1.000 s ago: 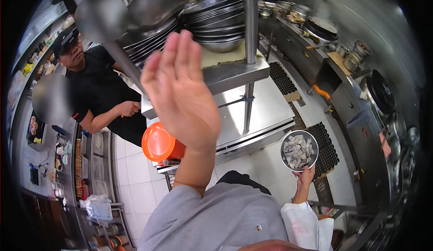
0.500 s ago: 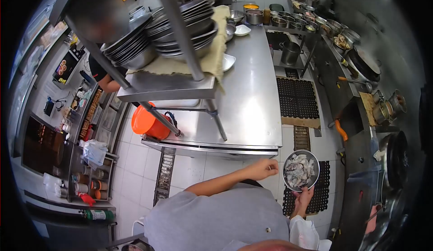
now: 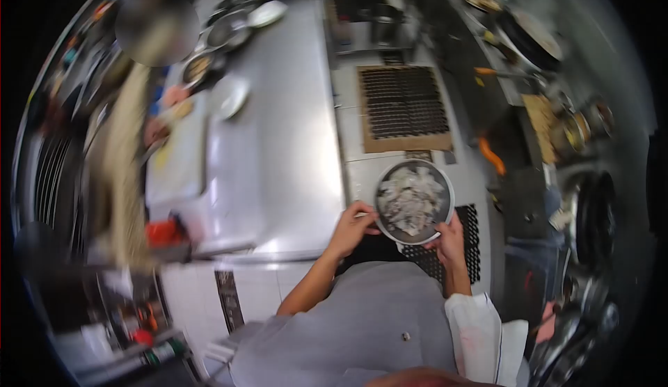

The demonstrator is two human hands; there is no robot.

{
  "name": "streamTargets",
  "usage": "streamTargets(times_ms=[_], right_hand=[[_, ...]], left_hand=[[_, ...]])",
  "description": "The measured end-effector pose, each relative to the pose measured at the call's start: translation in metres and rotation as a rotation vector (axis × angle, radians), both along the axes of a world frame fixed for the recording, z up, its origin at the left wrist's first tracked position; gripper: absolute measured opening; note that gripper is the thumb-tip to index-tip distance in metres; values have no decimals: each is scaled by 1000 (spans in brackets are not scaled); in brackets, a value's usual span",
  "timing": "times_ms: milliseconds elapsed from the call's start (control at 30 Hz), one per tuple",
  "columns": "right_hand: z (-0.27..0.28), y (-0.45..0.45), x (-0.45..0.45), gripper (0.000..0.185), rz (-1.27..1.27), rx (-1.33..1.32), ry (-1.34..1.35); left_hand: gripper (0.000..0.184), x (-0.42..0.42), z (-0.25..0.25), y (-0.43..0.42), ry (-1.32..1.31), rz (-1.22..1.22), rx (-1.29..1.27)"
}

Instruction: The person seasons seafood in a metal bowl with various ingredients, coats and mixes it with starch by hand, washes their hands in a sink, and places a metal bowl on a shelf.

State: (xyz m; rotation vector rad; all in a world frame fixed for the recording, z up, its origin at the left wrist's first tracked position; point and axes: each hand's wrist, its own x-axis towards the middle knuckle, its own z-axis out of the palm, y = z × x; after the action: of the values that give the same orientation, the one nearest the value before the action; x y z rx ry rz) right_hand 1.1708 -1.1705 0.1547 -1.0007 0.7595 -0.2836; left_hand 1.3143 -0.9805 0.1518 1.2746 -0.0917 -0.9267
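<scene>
A round metal bowl (image 3: pixel 450 206) full of pale grey, wet-looking pieces (image 3: pixel 412 199) is held out over the floor in front of my body. My right hand (image 3: pixel 449 239) grips its lower right rim, thumb on top and fingers beneath. At the bowl's left rim is my left hand (image 3: pixel 356 225), its fingers curled close together beside the edge; whether they grip the rim is hard to tell. A white cloth (image 3: pixel 476 331) hangs over my right forearm.
To the left runs a steel worktable (image 3: pixel 292 143) with a white plate (image 3: pixel 229 99) and a cutting board (image 3: pixel 179 157), where another person's hand (image 3: pixel 156 131) shows, blurred. A stove counter (image 3: pixel 511 143) with pans lines the right. Perforated black mats (image 3: pixel 405 105) lie on the floor.
My left hand was raised high, then came down and now meets the bowl's left side. The view has shifted along the worktable, and the bowl appears nearer the middle, still in my right hand.
</scene>
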Motion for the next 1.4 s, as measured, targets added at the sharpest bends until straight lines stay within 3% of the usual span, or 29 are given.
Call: streamTargets(times_ms=[100, 233, 333, 633, 933, 1133, 1400], right_hand=[[-5, -68, 49, 57, 101, -5, 84], [5, -114, 104, 58, 165, -3, 96], [-1, -146, 155, 60, 210, 26, 68], [-31, -262, 343, 68, 430, 62, -66], [-2, -385, 561, 69, 756, 15, -97], [-18, -428, 699, 55, 990, -115, -28], [0, -490, 878, 46, 1210, -355, 27]], left_hand=[[11, 57, -24, -55, 74, 11, 38], [13, 105, -18, -90, 125, -62, 57], [13, 145, -7, -123, 212, 40, 129], [18, 276, -23, -222, 108, 311, 234], [19, 422, -4, -338, 132, 633, 201], [20, 526, -31, -369, -70, 787, 138], [17, 659, -11, -399, 49, 896, 173]])
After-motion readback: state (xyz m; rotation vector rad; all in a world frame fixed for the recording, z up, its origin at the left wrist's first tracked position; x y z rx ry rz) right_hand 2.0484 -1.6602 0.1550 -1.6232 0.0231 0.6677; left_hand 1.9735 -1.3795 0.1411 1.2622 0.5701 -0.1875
